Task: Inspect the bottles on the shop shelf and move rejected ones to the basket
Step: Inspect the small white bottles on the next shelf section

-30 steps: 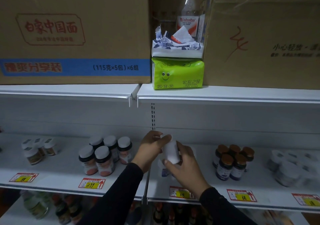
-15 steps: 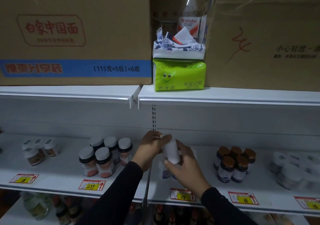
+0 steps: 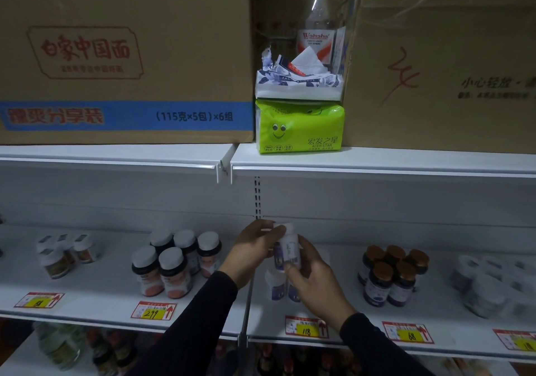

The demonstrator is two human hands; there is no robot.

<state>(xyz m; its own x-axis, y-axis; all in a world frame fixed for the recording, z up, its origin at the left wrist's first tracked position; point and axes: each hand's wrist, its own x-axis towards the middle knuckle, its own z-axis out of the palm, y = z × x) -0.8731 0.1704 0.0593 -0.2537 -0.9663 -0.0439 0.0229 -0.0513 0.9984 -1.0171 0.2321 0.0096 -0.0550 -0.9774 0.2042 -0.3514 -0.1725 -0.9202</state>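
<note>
I hold a small white bottle (image 3: pixel 287 248) with a blue-printed label upright above the white shop shelf (image 3: pixel 348 312). My left hand (image 3: pixel 252 248) grips its cap end from the left. My right hand (image 3: pixel 310 280) curls round its lower part from the right. Below the held bottle, white bottles of the same kind (image 3: pixel 275 285) stand on the shelf, partly hidden by my right hand. No basket is in view.
Pink-filled, white-capped bottles (image 3: pixel 171 265) stand to the left, small jars (image 3: pixel 63 254) farther left. Dark bottles with brown caps (image 3: pixel 391 274) and blurred white jars (image 3: pixel 490 285) stand to the right. Cardboard boxes (image 3: pixel 124 56), tissue packs (image 3: pixel 298 126) and a water bottle (image 3: pixel 317 19) fill the upper shelf.
Both hands have turned the white bottle, so its printed label now faces me instead of a plain white side. The hands stay at the same place over the shelf.
</note>
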